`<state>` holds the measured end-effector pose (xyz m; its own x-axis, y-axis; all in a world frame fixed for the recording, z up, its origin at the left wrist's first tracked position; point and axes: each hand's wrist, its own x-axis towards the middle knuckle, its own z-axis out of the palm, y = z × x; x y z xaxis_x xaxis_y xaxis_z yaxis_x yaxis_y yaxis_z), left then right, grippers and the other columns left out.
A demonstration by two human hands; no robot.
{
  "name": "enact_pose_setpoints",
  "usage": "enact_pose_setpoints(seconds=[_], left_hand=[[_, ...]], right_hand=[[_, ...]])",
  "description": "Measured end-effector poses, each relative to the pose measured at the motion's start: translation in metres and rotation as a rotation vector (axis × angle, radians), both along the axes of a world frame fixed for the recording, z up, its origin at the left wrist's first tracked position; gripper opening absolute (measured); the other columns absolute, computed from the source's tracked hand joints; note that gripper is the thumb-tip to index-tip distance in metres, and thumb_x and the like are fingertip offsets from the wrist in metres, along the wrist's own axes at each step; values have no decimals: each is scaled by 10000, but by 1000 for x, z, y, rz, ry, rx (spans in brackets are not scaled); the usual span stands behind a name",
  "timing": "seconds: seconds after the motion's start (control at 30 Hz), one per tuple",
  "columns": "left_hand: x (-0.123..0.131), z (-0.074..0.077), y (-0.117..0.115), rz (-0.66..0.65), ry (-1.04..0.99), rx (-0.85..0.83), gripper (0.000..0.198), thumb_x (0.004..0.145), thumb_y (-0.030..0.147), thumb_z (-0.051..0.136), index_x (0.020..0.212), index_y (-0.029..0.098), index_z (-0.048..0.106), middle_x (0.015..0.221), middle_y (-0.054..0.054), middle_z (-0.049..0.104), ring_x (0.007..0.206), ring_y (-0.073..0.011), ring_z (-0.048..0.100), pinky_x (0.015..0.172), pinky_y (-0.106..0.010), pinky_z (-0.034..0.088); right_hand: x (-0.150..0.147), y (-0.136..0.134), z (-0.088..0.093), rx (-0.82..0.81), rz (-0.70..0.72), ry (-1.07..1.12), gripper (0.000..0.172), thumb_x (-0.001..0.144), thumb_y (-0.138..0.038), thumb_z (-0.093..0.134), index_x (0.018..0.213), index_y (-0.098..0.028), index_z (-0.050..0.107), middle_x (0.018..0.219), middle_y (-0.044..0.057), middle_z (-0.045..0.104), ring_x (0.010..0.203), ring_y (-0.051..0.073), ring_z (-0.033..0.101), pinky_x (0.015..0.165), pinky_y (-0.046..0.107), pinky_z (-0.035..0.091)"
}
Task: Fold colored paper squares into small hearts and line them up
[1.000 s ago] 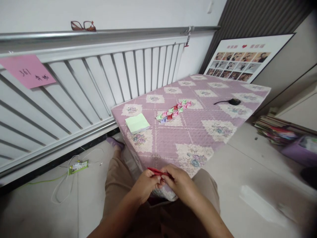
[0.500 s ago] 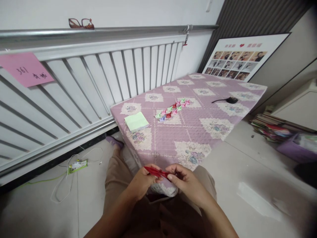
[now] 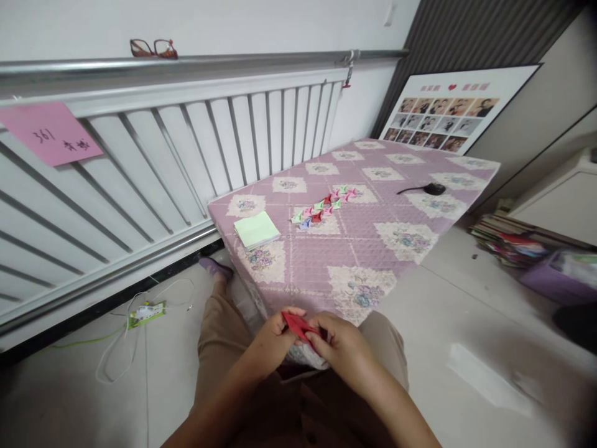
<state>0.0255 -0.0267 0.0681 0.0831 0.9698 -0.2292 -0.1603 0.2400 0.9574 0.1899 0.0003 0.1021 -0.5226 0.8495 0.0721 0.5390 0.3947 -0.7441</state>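
A piece of folded red paper is held between both hands over the near corner of the cloth-covered table. My left hand pinches its left end, with the thumb in front and the fingers behind. My right hand grips the right end between thumb and fingers, hiding part of it. Farther up the cloth lie two rows of small folded paper pieces in green, pink, red and blue. To their left sits a stack of light green paper squares.
A black object with a thin tail lies on the table's right side. Along the left wall runs a white radiator with a pink note; eyeglasses rest on the pipe above. A power strip and cables lie on the floor.
The red paper has turned so its broader face shows and its right end points down. My right hand has shifted left, closer to my left hand.
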Motion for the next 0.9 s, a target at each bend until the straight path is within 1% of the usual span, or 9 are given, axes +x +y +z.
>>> enact_pose_setpoints(seconds=[0.07, 0.13, 0.2, 0.3, 0.43, 0.53, 0.63, 0.77, 0.9], left_hand=[[2, 0, 0, 58, 84, 37, 377, 751, 120, 563, 1121, 189, 550, 1035, -39, 648, 937, -158, 601, 857, -279, 450], [4, -1, 1, 134, 165, 50, 404, 750, 98, 568, 1138, 204, 527, 1032, -33, 638, 922, -150, 600, 863, -272, 446], [7, -4, 2, 199, 225, 64, 355, 731, 74, 581, 1060, 199, 535, 952, -19, 637, 863, -144, 599, 834, -264, 450], [10, -9, 5, 239, 236, 128, 233, 736, 77, 581, 934, 187, 529, 876, -14, 625, 828, -146, 591, 815, -268, 448], [10, -8, 3, 231, 189, 160, 251, 778, 114, 558, 1007, 199, 503, 933, -26, 625, 891, -162, 584, 856, -290, 434], [7, 0, -1, 166, 246, 203, 174, 848, 153, 469, 1007, 190, 531, 964, -35, 614, 924, -167, 562, 879, -288, 418], [6, 5, -4, 127, 305, 240, 186, 894, 197, 414, 1035, 183, 535, 950, -34, 601, 895, -166, 550, 857, -282, 419], [8, -3, -2, 148, 378, 190, 168, 845, 179, 495, 1012, 188, 515, 907, -21, 595, 867, -166, 554, 821, -271, 423], [9, -5, 1, 146, 435, 160, 136, 834, 158, 484, 963, 189, 517, 913, -29, 600, 875, -172, 558, 813, -279, 416]], right_hand=[[-3, -1, 0, 85, -24, -43, 148, 848, -176, 486, 718, -198, 553, 727, 5, 581, 672, 138, 535, 602, 236, 373], [-6, -1, -2, 157, -59, -81, 148, 851, -164, 467, 733, -197, 550, 736, 17, 583, 669, 147, 544, 598, 245, 380], [-9, -1, -6, 212, -88, -118, 149, 849, -157, 460, 728, -197, 536, 727, 23, 577, 655, 153, 545, 590, 253, 384], [-12, -2, -11, 278, -111, -150, 167, 863, -179, 459, 710, -203, 519, 711, 25, 567, 649, 161, 547, 587, 263, 388], [-14, -4, -15, 324, -132, -155, 158, 884, -202, 456, 758, -206, 550, 733, 30, 578, 669, 164, 558, 596, 263, 397], [-15, -4, -19, 345, -140, -175, 157, 895, -196, 447, 801, -195, 573, 757, 39, 587, 683, 163, 562, 608, 262, 401], [-15, -3, -23, 372, -143, -218, 171, 907, -204, 447, 807, -182, 584, 747, 42, 580, 679, 165, 558, 610, 264, 395], [-17, -3, -26, 397, -145, -258, 173, 911, -219, 457, 799, -179, 583, 735, 39, 577, 664, 164, 549, 616, 271, 389], [-18, -3, -27, 410, -156, -254, 174, 913, -208, 450, 801, -181, 581, 727, 37, 577, 665, 162, 549, 618, 267, 389]])
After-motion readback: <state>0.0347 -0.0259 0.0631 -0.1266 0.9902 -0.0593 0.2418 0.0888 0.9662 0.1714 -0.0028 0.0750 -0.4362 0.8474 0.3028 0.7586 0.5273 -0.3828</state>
